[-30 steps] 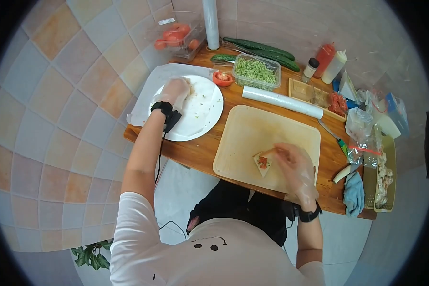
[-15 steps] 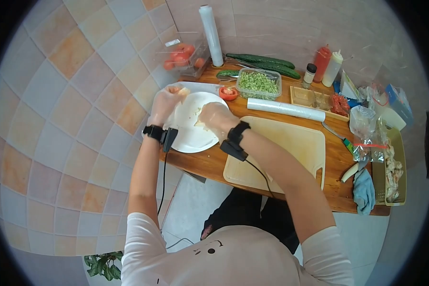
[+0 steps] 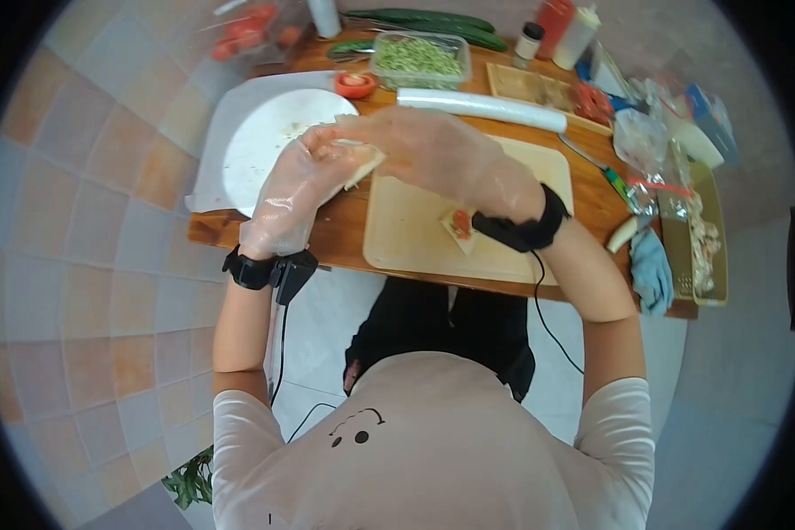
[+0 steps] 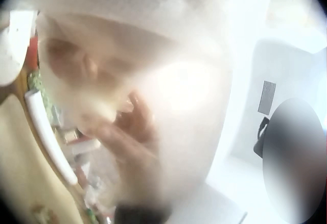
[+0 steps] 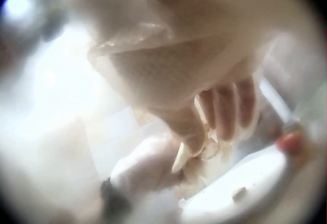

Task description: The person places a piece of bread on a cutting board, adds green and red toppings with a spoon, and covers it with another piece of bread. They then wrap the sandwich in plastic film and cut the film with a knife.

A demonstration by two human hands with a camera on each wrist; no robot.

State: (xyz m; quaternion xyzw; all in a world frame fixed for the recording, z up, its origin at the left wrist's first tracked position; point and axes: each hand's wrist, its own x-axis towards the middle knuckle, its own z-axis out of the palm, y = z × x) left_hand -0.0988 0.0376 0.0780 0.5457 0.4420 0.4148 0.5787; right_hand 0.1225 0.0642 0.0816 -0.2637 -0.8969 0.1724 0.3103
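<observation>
Both hands wear clear plastic gloves and meet over the table between plate and board. My left hand (image 3: 291, 181) holds a pale triangular slice of bread (image 3: 362, 163), its lower edge jutting out beside the fingers. Reaching across from the right, my right hand (image 3: 442, 155) has its fingertips at the left hand. In the right wrist view its thumb and fingers pinch at the pale bread (image 5: 180, 157). A triangular piece with red and green topping (image 3: 459, 225) lies on the cutting board (image 3: 406, 234), partly behind the right wrist band. The white plate (image 3: 247, 146) carries crumbs.
A cut tomato (image 3: 355, 85), a tub of chopped green vegetable (image 3: 420, 57) and a cling-film roll (image 3: 481, 109) lie behind the board. At the right are a green-handled knife (image 3: 618, 187), a blue cloth (image 3: 652, 272) and a basket (image 3: 715, 256). Sauce bottles (image 3: 577, 37) stand at the back.
The right hand left the topped piece on the board and went to the plate. Both hands have since moved toward me and right, off the plate, coming together with pale bread between them.
</observation>
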